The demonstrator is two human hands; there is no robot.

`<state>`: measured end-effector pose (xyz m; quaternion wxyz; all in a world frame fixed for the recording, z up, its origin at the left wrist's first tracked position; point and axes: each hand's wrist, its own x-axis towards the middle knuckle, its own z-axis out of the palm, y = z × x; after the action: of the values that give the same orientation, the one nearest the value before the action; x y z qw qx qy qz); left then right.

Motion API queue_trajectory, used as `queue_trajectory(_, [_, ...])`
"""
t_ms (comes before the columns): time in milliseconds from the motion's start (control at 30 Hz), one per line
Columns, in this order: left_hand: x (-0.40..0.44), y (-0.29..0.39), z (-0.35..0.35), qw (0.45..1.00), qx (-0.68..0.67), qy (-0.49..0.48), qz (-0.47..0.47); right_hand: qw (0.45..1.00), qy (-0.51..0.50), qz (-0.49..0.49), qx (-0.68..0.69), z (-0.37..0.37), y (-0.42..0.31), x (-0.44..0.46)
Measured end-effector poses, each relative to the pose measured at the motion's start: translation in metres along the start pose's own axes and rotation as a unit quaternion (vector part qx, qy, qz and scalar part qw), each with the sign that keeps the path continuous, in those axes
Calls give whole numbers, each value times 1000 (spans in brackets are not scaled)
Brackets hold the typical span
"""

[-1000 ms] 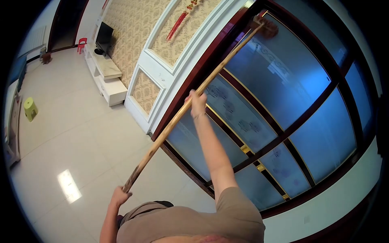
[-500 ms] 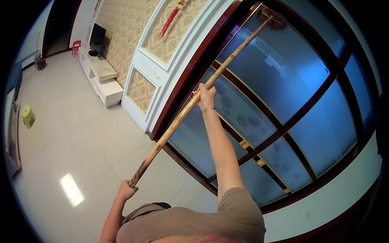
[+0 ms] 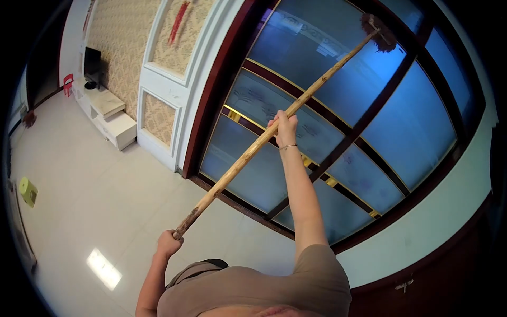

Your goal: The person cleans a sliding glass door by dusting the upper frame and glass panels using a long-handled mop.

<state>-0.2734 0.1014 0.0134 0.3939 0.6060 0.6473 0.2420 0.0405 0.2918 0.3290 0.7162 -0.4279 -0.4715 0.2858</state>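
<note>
Mop: we note its head has shifted rightward along the upper glass pane, now beside the dark bar; we judge the sweep advanced. Right hand encircles mid-pole; left hand grips the near end.

a long, knotty wooden-handled mop slants up, shaggy brown head at the glass door.

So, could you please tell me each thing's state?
Shaggy brown mop head: raised, on long wooden pole.
Left hand: closed around pole's lower end.
Right hand: closed around pole's middle.
Dark-framed frosted glass doors: apparently shut.
Black flat-screen television: upright, screen dark.
Green plastic stool: standing upright.
</note>
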Motion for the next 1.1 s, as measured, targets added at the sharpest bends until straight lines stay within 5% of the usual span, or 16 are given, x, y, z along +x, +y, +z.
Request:
queue_trajectory(467, [-19, 3, 29, 997, 36, -53, 33, 1000, 26, -4, 3, -66, 0, -24])
queue_trajectory(933, [-111, -235, -20, 981, 142, -11, -130, 981, -57, 180, 48, -37, 155, -230])
queue_trajectory(1100, [-171, -264, -51, 965, 191, 0, -180, 972, -43, 227, 48, -22, 176, -311])
